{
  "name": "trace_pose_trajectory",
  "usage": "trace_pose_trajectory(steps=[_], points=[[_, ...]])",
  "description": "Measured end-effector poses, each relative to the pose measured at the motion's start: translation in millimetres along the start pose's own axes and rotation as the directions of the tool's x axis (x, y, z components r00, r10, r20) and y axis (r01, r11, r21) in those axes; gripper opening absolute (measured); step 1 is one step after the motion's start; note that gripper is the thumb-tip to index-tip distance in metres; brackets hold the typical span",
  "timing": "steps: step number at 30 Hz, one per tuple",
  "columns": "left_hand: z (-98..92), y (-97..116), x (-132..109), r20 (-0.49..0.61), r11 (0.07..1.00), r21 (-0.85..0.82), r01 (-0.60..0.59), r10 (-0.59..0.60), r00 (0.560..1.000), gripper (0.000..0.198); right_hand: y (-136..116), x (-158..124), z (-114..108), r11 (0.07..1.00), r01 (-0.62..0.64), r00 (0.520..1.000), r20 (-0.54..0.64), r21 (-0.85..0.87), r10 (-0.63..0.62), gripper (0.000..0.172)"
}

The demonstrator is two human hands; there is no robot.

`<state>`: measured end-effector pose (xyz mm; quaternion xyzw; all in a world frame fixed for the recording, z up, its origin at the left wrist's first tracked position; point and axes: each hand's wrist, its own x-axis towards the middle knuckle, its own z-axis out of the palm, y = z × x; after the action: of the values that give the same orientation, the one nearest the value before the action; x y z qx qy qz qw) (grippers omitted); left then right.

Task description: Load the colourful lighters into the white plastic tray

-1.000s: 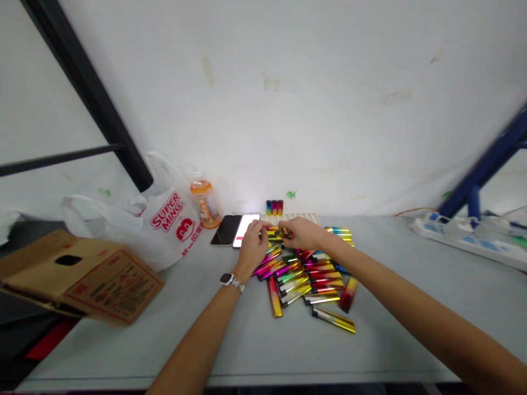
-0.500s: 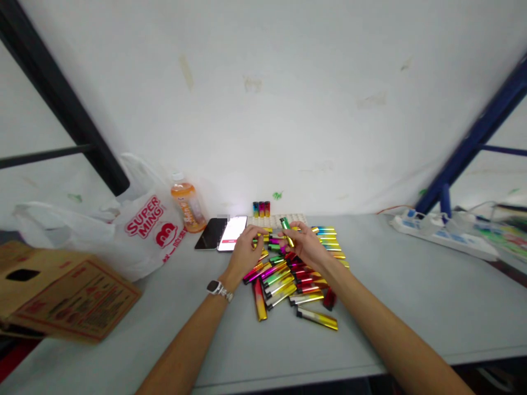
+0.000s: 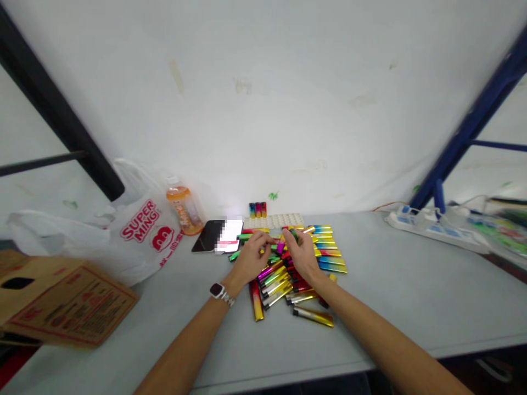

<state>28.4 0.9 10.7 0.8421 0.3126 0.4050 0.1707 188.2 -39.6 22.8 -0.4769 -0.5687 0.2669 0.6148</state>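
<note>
The person is stretching both arms over the grey counter [image 3: 411, 296], working at a pile of lighters [image 3: 288, 277] that is lying close to the back wall. The right hand [image 3: 303, 257] is pinching a magenta lighter [image 3: 281, 247] between thumb and fingers, holding it at the pile's far edge. The left hand [image 3: 250, 259], wearing a watch [image 3: 217, 290], is curling its fingers [image 3: 263, 239] just beside that lighter; whether they are gripping anything I cannot tell. A dark phone [image 3: 208, 243] is lying just left of the hands, with an orange bottle [image 3: 181, 204] and a white plastic bag [image 3: 144, 236] sitting further left.
</note>
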Motion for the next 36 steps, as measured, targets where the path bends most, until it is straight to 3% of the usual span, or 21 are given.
trace_pose_trajectory(steps=[8, 17, 29, 36], points=[[2.3, -1, -1, 0.036, 1.000, 0.001, 0.024, -0.024, 0.999, 0.019, 2, 1, 2, 0.998, -0.030, 0.999, -0.042, -0.053, 0.027, 0.033], [3.0, 2, -1, 0.053, 1.000, 0.001, 0.024, -0.024, 0.998, 0.020, 8, 1, 4, 0.998, -0.036, 0.999, -0.012, -0.051, 0.035, 0.032], [4.4, -1, -1, 0.053, 0.999, -0.017, 0.033, -0.032, 0.998, 0.021, -1, -4, 0, 0.999, 0.020, 0.999, 0.049, 0.047, -0.022, 0.044], [3.6, 0, -1, 0.060, 0.999, -0.016, 0.041, -0.040, 0.997, 0.021, 2, -3, 1, 0.999, 0.024, 0.999, 0.026, 0.039, -0.025, 0.045]])
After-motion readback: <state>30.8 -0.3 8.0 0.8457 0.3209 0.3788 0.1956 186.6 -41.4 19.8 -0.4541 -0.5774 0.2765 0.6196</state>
